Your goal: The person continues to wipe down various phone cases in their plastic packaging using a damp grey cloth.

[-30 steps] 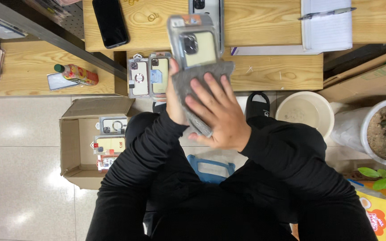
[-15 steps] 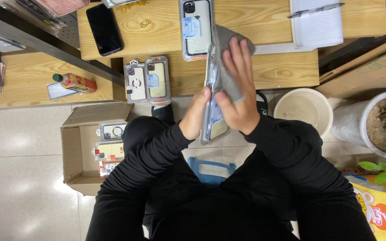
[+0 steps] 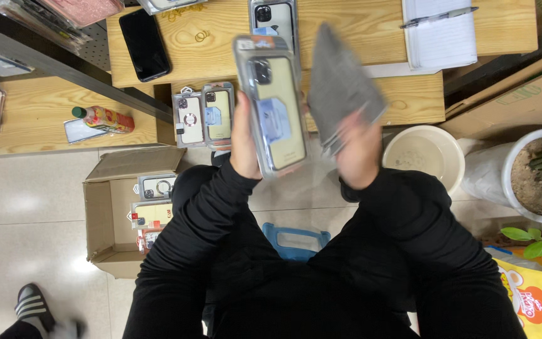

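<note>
My left hand grips a clear boxed phone case with a yellowish case inside, held upright in front of me. My right hand holds a grey cloth, lifted off to the right of the box and blurred with motion. Behind them on the wooden desk lies another boxed phone case. Two more boxed cases lie on the desk's lower edge to the left of my hands. Both arms wear black sleeves.
An open cardboard box with several boxed cases stands on the floor at left. A black phone, a notebook with pen, a white bucket, a potted plant and a blue basket surround me. A striped shoe shows at bottom left.
The cloth was wrapped over the boxed case; now my right hand has pulled it away to the right, and the case faces me in my left hand.
</note>
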